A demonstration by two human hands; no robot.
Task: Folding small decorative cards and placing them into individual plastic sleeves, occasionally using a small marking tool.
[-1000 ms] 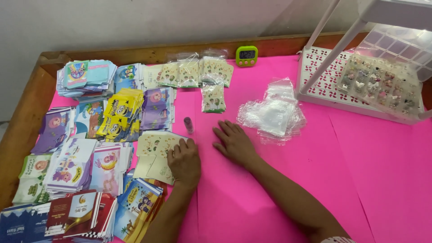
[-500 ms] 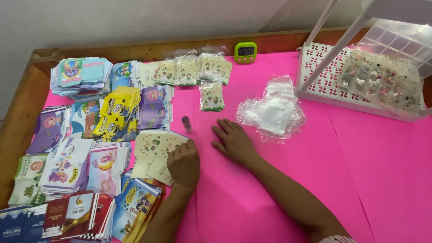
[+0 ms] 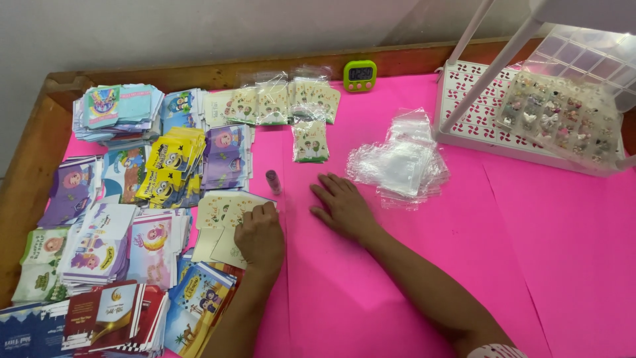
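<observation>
Compartment box (image 3: 563, 116) holds small trinkets; left hand (image 3: 260, 235) grip pinching cream cards (image 3: 222, 222); right hand (image 3: 344, 209) flat, grip wide.

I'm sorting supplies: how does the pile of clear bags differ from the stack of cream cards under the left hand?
The clear plastic bags are see-through, crinkled and loosely heaped; the cream cards are opaque, printed and flat, slightly fanned. The left hand rests on the cards; the right hand lies beside the bags. Both sit on the pink table cover.
</observation>
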